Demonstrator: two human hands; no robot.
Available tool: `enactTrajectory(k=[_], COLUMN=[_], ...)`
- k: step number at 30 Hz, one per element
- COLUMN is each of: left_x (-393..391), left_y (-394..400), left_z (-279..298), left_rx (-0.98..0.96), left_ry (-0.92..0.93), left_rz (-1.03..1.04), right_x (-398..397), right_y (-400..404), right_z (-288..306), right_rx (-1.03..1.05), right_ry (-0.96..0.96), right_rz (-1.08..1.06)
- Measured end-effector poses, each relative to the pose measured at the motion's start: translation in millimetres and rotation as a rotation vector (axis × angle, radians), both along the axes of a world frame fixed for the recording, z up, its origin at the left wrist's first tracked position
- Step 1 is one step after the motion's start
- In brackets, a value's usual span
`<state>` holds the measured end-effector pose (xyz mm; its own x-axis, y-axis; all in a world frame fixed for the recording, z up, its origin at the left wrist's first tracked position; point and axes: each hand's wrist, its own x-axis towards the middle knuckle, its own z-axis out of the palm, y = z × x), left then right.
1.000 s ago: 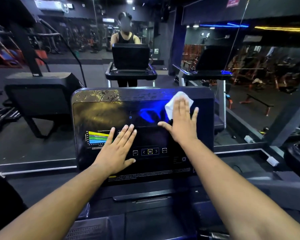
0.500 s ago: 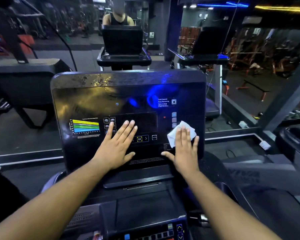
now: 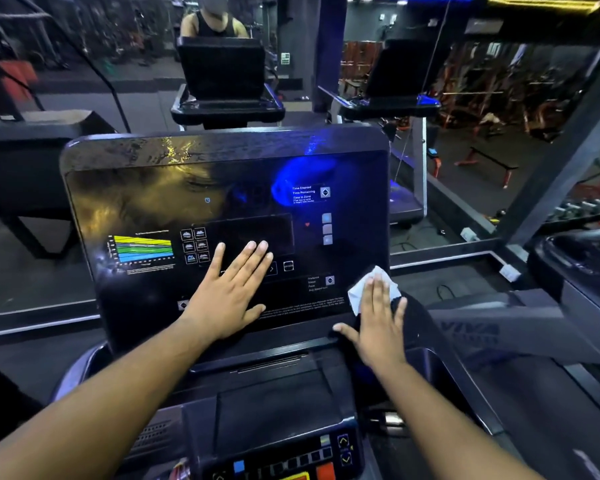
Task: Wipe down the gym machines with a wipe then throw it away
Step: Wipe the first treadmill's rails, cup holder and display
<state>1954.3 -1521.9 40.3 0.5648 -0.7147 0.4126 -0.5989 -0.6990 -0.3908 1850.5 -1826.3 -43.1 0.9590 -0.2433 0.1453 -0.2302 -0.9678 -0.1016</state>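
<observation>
Wiping is being done: the wipe (image 3: 374,289) is being pressed flat by the right hand (image 3: 378,327) at the console (image 3: 222,188) lower right corner; the left hand (image 3: 229,292) is being rested open. Unwiped areas likely come next.

wipe (image 3: 368,289) under right hand (image 3: 378,327) at console (image 3: 222,168) lower-right corner; left hand (image 3: 229,292) on console centre

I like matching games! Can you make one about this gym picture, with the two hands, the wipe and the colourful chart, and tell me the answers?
Things:
1. left hand
2. right hand
3. wipe
4. striped chart

Places:
A. lower right corner of the console, under flat fingers
B. left part of the console
C. flat on the console's middle
D. pressing the white cloth

Pairs: 1-C, 2-D, 3-A, 4-B
</observation>
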Motion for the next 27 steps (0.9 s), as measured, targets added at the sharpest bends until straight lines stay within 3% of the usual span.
enactTrajectory(k=[2, 7, 10, 14, 20, 27], left_x=[0.3, 3.7, 8.6, 12.7, 15.9, 25.2], left_y=[-4.7, -22.1, -29.4, -32.8, -32.6, -43.5], left_z=[0.6, 10.4, 16.8, 22.0, 16.6, 31.6], left_rx=[0.005, 0.0, -0.011, -0.025, -0.034, -0.008], left_ry=[0.001, 0.003, 0.01, 0.017, 0.004, -0.005], left_rz=[-0.003, -0.011, 0.001, 0.024, 0.017, 0.009], right_x=[6.2, 27.0, 52.2, 60.9, 23.8, 101.2], right_y=[9.0, 38.2, 14.2, -4.9, 15.3, -22.5], right_z=[8.6, 19.5, 50.7, 78.9, 19.3, 123.0], right_rx=[0.025, -0.207, -0.176, 0.034, 0.089, 0.024], right_ry=[-0.002, -0.099, -0.204, -0.182, -0.114, -0.284], right_rz=[0.032, 0.432, 0.25, -0.052, -0.004, 0.014])
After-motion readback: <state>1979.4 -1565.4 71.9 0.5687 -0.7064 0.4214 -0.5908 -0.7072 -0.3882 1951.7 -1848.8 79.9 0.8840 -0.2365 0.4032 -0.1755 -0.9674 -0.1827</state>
